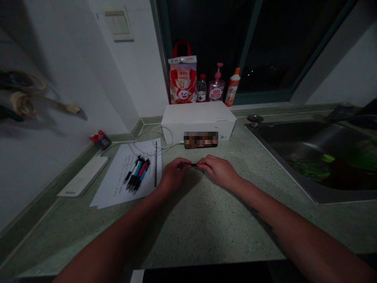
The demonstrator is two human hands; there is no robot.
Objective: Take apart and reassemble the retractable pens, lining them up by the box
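Slim pen (194,165) in fingertip grip, left hand (174,173) and right hand (220,169), over speckled countertop (212,220)

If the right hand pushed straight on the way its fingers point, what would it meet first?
Most likely the left hand: its fingertips face the right hand across a gap bridged by the slim red-ended piece both hold. Exact depth is hard to judge.

This is a kitchen: countertop (206,220) with metal sink (312,133).
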